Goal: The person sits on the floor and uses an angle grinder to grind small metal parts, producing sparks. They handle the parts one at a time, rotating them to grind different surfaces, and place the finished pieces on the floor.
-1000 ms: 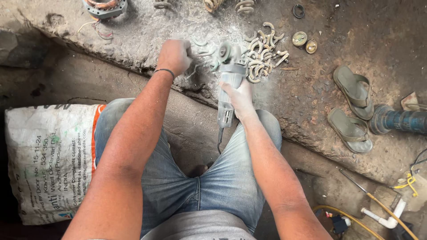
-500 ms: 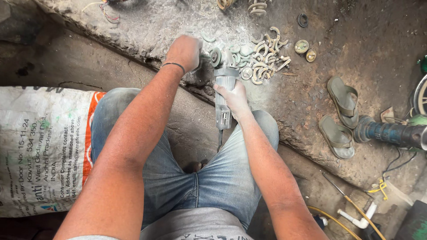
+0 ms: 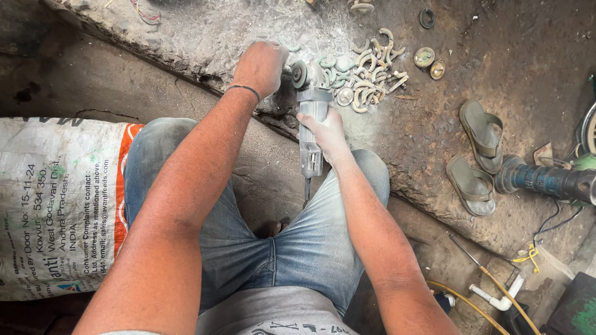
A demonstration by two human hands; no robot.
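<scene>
Gripping grey angle grinder (image 3: 310,118), right hand (image 3: 326,133) fingers clamped, left hand (image 3: 264,65) closed beside metal ring pile (image 3: 369,74)

1. You're over a rough, dusty concrete floor (image 3: 496,49), stained dark, w/ a raised slab edge (image 3: 186,56) running diagonally.
2. A printed white sack (image 3: 56,205) lies at left.
3. A pair of flip-flops (image 3: 478,155) sits at right, beside a blue pipe (image 3: 540,180).
4. Yellow hose (image 3: 490,291) & white fitting (image 3: 496,298) lie bottom right.
5. Daylight, soft shadows.

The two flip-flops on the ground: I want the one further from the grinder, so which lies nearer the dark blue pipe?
The lower grey-green rubber flip-flop: its toe end almost meets the dark blue pipe, while the upper flip-flop lies above it, closer to the round metal discs.
</scene>
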